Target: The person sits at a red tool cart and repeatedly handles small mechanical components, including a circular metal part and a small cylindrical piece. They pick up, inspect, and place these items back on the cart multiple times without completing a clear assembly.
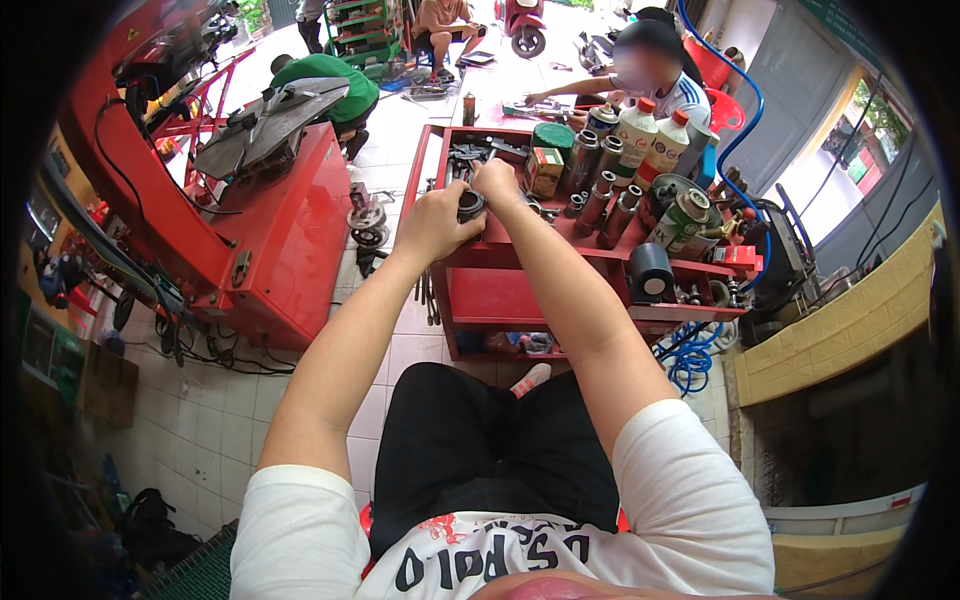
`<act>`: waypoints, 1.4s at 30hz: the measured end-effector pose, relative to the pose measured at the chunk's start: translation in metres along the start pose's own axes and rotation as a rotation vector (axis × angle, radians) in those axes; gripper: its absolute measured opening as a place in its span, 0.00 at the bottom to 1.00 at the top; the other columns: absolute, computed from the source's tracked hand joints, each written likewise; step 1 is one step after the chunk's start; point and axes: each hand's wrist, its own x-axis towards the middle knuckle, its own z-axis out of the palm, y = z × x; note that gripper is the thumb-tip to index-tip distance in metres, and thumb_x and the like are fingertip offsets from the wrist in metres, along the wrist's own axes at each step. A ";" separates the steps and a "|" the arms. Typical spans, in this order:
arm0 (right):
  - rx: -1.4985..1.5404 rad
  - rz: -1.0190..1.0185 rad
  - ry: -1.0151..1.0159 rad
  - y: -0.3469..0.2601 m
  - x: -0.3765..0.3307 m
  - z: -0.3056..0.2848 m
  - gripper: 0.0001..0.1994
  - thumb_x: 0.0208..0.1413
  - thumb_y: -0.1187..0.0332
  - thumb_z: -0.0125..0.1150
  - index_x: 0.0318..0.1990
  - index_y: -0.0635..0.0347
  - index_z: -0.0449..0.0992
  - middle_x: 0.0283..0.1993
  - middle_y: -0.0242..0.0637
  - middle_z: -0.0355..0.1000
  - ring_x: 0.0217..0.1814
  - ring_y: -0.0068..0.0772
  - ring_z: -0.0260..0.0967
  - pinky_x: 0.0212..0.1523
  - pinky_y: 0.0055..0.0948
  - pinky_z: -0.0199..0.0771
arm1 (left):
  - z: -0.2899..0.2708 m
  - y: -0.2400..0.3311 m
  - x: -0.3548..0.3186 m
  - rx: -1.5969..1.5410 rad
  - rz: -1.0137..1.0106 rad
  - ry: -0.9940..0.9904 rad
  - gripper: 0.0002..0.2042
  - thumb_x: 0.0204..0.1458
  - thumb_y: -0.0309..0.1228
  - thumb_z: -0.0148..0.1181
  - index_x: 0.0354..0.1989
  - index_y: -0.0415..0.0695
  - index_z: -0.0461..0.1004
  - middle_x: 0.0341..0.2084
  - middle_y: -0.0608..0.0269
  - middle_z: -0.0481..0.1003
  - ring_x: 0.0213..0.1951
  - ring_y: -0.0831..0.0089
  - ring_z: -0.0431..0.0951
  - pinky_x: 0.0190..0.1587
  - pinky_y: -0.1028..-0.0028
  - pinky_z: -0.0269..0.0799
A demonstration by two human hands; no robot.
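Left hand [432, 222] and right hand [497, 183] together grip a dark round part [470, 206] over the red tool cart [520, 300]; white tiled floor [410, 340] lies below.

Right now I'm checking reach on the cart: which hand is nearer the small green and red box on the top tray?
The right hand. It sits just left of the box, nearly beside it. The left hand is farther left and lower, gripping a dark round part.
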 end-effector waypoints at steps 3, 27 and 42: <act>0.108 0.124 0.023 0.000 0.003 0.002 0.23 0.66 0.54 0.58 0.37 0.72 0.81 0.41 0.66 0.79 0.48 0.66 0.79 0.50 0.52 0.79 | 0.002 0.002 0.000 -0.025 0.010 0.004 0.24 0.51 0.45 0.68 0.49 0.41 0.75 0.36 0.44 0.82 0.42 0.46 0.84 0.46 0.54 0.78; 0.194 0.166 0.031 0.006 -0.003 0.006 0.26 0.66 0.51 0.57 0.39 0.73 0.81 0.42 0.68 0.78 0.51 0.67 0.78 0.53 0.52 0.77 | 0.000 0.003 -0.001 -0.004 -0.015 -0.003 0.24 0.52 0.47 0.69 0.48 0.42 0.76 0.36 0.47 0.83 0.41 0.50 0.84 0.44 0.57 0.79; 0.371 0.154 0.291 0.001 -0.012 -0.008 0.23 0.70 0.55 0.52 0.42 0.75 0.75 0.43 0.69 0.77 0.50 0.70 0.76 0.51 0.56 0.75 | -0.004 0.009 -0.002 0.012 -0.041 -0.011 0.25 0.51 0.48 0.70 0.50 0.41 0.76 0.36 0.47 0.83 0.41 0.49 0.84 0.45 0.57 0.79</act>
